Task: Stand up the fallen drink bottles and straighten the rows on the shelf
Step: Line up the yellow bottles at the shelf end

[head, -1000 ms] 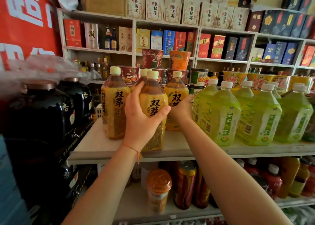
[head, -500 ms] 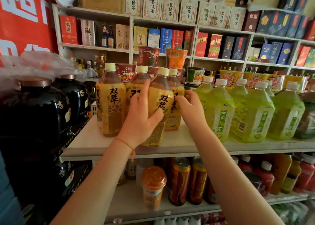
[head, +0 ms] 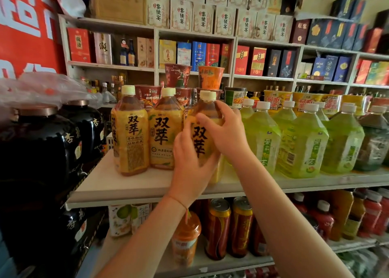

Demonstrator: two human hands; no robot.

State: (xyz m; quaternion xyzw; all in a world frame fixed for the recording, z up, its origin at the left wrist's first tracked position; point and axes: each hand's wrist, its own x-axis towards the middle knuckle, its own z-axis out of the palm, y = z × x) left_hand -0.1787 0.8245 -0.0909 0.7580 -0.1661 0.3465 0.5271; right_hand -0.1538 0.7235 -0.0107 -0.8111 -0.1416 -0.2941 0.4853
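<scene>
Shop shelf (head: 134,185): amber bottle (head: 207,117) has shifted right, now beside the green bottles (head: 263,139), gripped by left hand (head: 189,164) and right hand (head: 226,133). Amber row is closing up.

- Amber bottles (head: 129,130): yellow labels, black characters, cream caps.
- Green bottles (head: 301,143), right: lime-green, white caps.
- Jars (head: 40,151), left: glossy black, copper lids.
- Banner (head: 25,25), far left: red, white characters.
</scene>
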